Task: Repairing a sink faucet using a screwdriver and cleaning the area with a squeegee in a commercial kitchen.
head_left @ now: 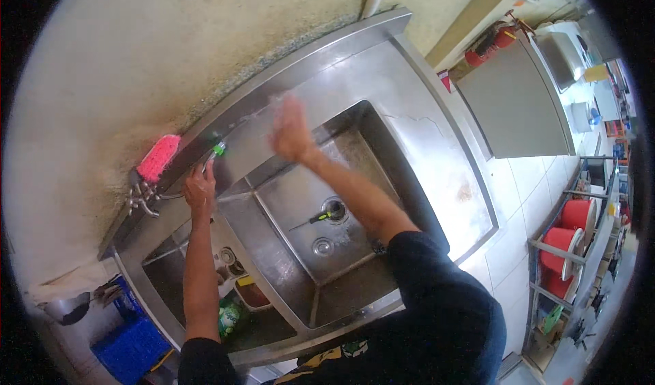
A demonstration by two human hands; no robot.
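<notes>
Gripping left hand (198, 190), hose (217, 149) partly hidden

right hand (292, 131): blurred; individual fingers indistinct. green-tipped spout (218, 149): middle section hidden by the fingers of the left hand (199, 188). green-and-white item (230, 317), well below those fingers: partly covered by the left forearm (200, 269); kind not determinable.

In the sink's (454, 187) large basin (283, 245), right of its small basin (162, 270), a tool (319, 217) lies at a drain (337, 211). Behind, near the wall (136, 64), a nozzle (218, 149) in the left hand (198, 188) is right of the tap (142, 199). Crates (133, 349) sit far left; far right, a rack (535, 276) holds containers (558, 244).
</notes>
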